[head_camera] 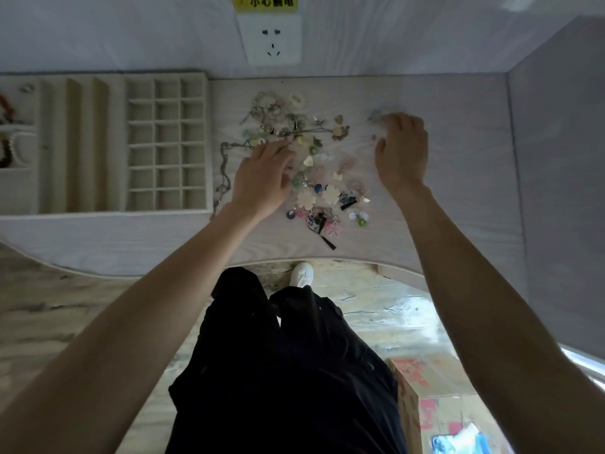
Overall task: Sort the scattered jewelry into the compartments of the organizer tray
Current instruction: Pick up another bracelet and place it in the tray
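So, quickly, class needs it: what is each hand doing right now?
Left hand: open, fingers spread flat on the jewelry pile, gripping nothing.
Right hand: fingers curled down at a small blurred piece; whether it holds it cannot be told.

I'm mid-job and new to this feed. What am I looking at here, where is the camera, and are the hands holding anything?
There is no machine: a person works with bare hands, filmed by one wide-angle camera on their head, looking down. The left hand rests with relaxed fingers on the jewelry pile, which lies scattered on the pale table. The right hand reaches beyond the pile, its fingertips at a small blurred piece; I cannot tell whether it is gripped. The organizer tray sits to the left, its small square compartments looking unfilled, with a few beaded pieces at its far left edge.
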A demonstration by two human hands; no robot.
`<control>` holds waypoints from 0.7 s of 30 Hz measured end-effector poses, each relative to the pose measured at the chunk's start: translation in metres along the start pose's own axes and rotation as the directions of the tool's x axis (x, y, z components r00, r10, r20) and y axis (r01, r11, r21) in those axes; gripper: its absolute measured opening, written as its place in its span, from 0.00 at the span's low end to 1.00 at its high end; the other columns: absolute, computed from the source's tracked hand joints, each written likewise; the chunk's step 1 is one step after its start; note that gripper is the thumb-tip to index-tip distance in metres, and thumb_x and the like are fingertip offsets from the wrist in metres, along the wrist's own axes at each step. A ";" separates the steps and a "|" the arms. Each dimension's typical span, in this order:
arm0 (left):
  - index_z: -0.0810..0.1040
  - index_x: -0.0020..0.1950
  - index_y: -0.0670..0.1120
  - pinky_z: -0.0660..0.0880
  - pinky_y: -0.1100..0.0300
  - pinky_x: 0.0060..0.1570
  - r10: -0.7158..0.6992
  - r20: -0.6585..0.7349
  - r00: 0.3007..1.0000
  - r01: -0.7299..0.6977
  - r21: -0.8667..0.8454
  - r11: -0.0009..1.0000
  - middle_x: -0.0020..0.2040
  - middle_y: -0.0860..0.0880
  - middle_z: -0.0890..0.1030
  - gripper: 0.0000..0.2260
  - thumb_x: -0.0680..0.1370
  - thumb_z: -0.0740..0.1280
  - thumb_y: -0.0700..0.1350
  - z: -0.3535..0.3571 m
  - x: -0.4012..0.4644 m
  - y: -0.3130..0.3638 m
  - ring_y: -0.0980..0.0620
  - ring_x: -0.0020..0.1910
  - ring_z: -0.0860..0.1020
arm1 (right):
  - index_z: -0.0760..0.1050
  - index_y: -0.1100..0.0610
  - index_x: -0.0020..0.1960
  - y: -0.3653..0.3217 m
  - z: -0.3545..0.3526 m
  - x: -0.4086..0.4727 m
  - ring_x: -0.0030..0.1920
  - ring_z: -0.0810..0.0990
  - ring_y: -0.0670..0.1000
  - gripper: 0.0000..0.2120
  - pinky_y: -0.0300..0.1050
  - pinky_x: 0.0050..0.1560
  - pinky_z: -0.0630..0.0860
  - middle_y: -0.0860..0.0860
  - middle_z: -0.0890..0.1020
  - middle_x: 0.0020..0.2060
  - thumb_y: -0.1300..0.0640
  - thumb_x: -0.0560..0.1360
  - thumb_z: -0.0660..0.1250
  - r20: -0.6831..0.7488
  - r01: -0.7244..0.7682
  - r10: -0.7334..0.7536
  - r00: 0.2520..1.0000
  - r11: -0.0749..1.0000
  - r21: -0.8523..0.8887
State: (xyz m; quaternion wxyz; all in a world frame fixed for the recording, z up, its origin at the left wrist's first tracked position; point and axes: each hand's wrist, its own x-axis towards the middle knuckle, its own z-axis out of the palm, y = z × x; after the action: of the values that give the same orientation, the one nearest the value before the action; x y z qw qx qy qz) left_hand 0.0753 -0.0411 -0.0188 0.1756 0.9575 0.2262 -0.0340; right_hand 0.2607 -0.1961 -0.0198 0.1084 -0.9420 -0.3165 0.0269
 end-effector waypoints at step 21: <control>0.64 0.74 0.47 0.69 0.67 0.59 0.107 0.174 0.979 0.076 -0.795 0.602 0.69 0.48 0.71 0.24 0.79 0.66 0.47 -0.043 -0.002 0.041 0.55 0.64 0.71 | 0.73 0.54 0.51 -0.060 -0.083 -0.039 0.41 0.81 0.46 0.07 0.36 0.41 0.75 0.45 0.80 0.38 0.61 0.80 0.57 0.119 0.004 -0.152 0.981 0.633 0.774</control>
State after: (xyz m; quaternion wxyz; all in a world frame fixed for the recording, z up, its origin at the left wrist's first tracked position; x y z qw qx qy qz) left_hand 0.0910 -0.0613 0.0347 0.6067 0.7715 0.1900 -0.0258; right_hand 0.2041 -0.1883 0.0736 0.4725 -0.7851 -0.3235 0.2362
